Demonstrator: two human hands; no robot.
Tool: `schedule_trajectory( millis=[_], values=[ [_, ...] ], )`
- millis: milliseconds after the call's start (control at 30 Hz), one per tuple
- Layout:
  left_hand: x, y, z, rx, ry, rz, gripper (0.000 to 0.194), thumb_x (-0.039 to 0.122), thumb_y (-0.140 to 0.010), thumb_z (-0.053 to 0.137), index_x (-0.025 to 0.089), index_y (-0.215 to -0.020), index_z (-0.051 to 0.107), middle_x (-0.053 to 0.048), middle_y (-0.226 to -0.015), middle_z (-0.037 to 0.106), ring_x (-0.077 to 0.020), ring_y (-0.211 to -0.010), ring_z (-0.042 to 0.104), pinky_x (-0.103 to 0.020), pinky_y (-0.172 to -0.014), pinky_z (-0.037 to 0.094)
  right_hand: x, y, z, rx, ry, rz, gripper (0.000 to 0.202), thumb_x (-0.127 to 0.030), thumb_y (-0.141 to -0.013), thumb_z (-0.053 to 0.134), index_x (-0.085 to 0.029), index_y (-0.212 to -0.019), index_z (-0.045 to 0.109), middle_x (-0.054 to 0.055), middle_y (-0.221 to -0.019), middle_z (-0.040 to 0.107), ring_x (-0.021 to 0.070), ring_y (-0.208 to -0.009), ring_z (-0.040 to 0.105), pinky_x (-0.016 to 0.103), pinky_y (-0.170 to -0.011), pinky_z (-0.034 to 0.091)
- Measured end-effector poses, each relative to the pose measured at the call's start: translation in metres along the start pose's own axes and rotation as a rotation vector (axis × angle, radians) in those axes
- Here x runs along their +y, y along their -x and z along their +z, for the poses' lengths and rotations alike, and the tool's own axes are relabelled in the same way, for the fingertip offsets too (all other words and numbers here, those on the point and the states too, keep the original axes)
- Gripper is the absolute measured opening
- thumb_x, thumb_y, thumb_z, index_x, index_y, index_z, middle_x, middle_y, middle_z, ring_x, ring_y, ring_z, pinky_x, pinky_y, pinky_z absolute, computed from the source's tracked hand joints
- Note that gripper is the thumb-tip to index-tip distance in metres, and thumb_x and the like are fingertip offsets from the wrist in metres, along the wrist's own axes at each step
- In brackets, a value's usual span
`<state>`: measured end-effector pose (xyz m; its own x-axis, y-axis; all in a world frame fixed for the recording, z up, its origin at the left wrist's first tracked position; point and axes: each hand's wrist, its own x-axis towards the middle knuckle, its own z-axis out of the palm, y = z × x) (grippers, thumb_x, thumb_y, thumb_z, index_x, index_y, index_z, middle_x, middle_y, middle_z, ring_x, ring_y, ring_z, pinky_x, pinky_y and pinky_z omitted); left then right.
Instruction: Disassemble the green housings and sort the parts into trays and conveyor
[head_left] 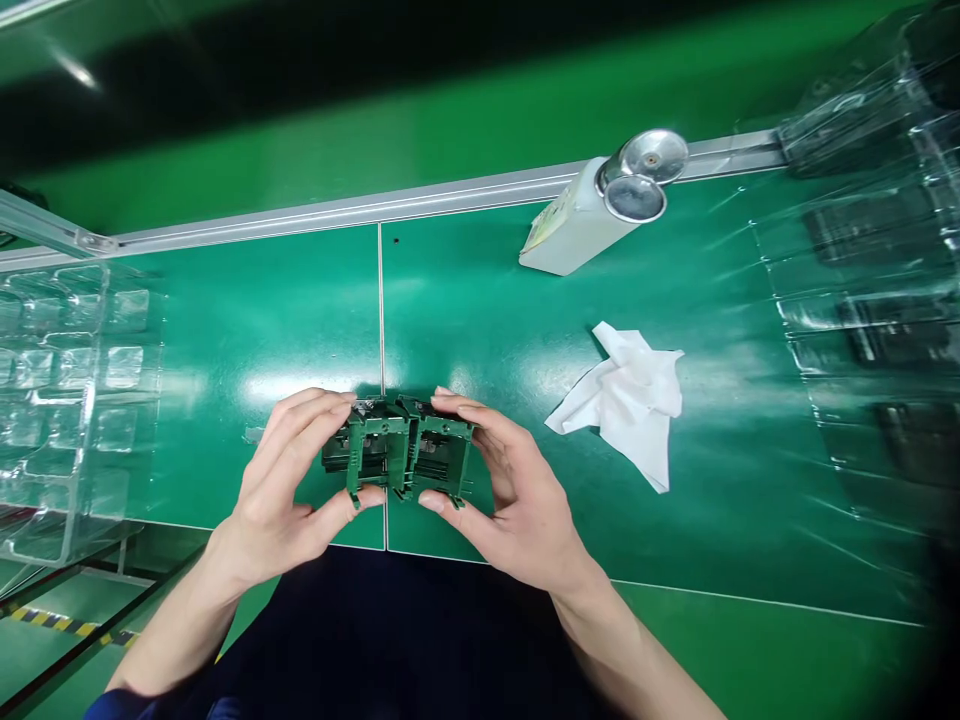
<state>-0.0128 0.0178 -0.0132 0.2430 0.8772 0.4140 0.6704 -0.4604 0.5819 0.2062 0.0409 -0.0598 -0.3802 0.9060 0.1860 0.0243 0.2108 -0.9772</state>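
Two dark green plastic housings with open frames meet side by side at a slight angle above the front of the table. My left hand (289, 490) grips the left green housing (375, 450), fingers over its top and thumb along its lower edge. My right hand (510, 480) holds the right green housing (441, 455) the same way, with the thumb below and the fingertips on the top edge. Their inner sides touch or nearly touch; I cannot tell whether they are joined. Dark parts show inside both frames, too small to name.
A crumpled white cloth (630, 400) lies right of my hands. Behind it stands a white bottle (581, 225) with a metal, dish-shaped top. Clear plastic trays sit at the left (67, 400) and right (862, 330); the right one holds dark parts. A metal rail (337, 208) runs along the back.
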Motion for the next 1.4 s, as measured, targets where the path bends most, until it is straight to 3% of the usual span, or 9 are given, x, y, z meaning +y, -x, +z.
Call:
schedule_trajectory(
  millis=[467,933,1233,1400],
  values=[
    [-0.001,0.011,0.001,0.003,0.148,-0.121,0.077,0.023,-0.074,0.080,0.024,-0.141,0.044,-0.012,-0.125,0.060,-0.0266,-0.122,0.054,-0.046,-0.104,0.048,-0.020,-0.007,-0.003,-0.039,0.241,-0.021,0.057,-0.024,-0.083,0.069,-0.023,-0.134,0.044,0.011,-0.130,0.060,0.0253,-0.124,0.057,0.041,-0.102,0.053],
    [0.000,0.011,0.000,0.008,0.136,-0.108,0.074,0.029,-0.074,0.080,0.024,-0.140,0.045,-0.013,-0.121,0.062,-0.0279,-0.117,0.057,-0.047,-0.098,0.051,-0.029,-0.006,-0.005,-0.053,0.323,-0.007,0.056,-0.025,-0.083,0.069,-0.022,-0.133,0.045,0.011,-0.128,0.062,0.0250,-0.121,0.059,0.039,-0.100,0.053],
    [0.025,0.000,-0.007,-0.008,-0.075,-0.097,0.068,0.036,-0.073,0.079,0.022,-0.133,0.049,-0.012,-0.111,0.062,-0.0268,-0.104,0.059,-0.043,-0.086,0.054,-0.014,-0.010,-0.008,-0.123,-0.005,0.072,0.051,-0.030,-0.086,0.064,-0.024,-0.133,0.044,0.010,-0.128,0.061,0.0229,-0.117,0.061,0.038,-0.100,0.053],
    [0.011,0.005,-0.001,-0.025,0.086,-0.132,0.070,0.033,-0.073,0.080,0.023,-0.134,0.047,-0.013,-0.117,0.061,-0.0273,-0.112,0.058,-0.046,-0.094,0.052,-0.023,-0.007,-0.010,-0.088,0.213,0.062,0.055,-0.029,-0.084,0.067,-0.023,-0.134,0.045,0.010,-0.129,0.061,0.0245,-0.120,0.060,0.039,-0.101,0.053]
  ],
)
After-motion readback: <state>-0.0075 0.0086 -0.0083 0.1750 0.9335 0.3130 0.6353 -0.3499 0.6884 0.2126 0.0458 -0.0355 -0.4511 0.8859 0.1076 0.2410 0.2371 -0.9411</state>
